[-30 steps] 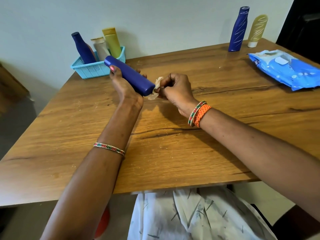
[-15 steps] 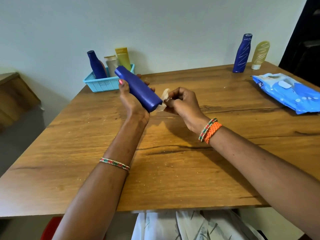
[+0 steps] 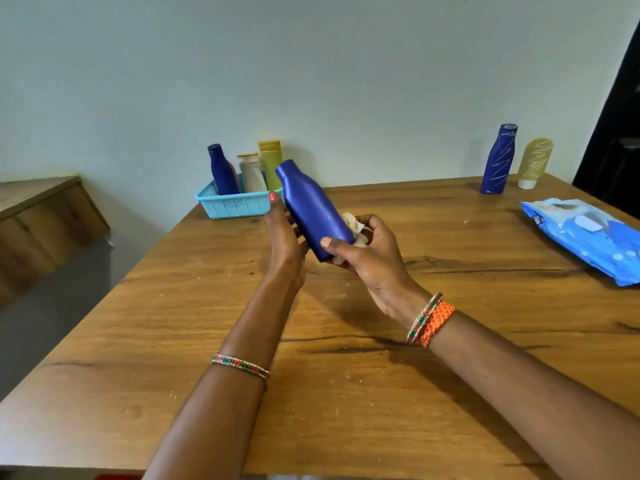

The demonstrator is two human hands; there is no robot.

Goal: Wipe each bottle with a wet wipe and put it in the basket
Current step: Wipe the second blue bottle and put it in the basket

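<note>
Mid-frame, the left hand (image 3: 282,237) and right hand (image 3: 372,258), wadding a crumpled white wipe (image 3: 353,226), grip the smooth, tilted dark-blue plastic bottle (image 3: 311,211); wet, it could slip onto the wooden counter (image 3: 346,393).

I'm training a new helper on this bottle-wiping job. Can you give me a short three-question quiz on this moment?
1. How many bottles stand in the basket?
2. True or false: the blue bottle in the hands lies flat on the table.
3. Which hand holds the wet wipe: A) left hand, B) right hand?

Key:
1. Three.
2. False: it is held tilted above the table.
3. B.

Two scribbled bottles, a blue one and a yellow one, wait at the far right.
</note>
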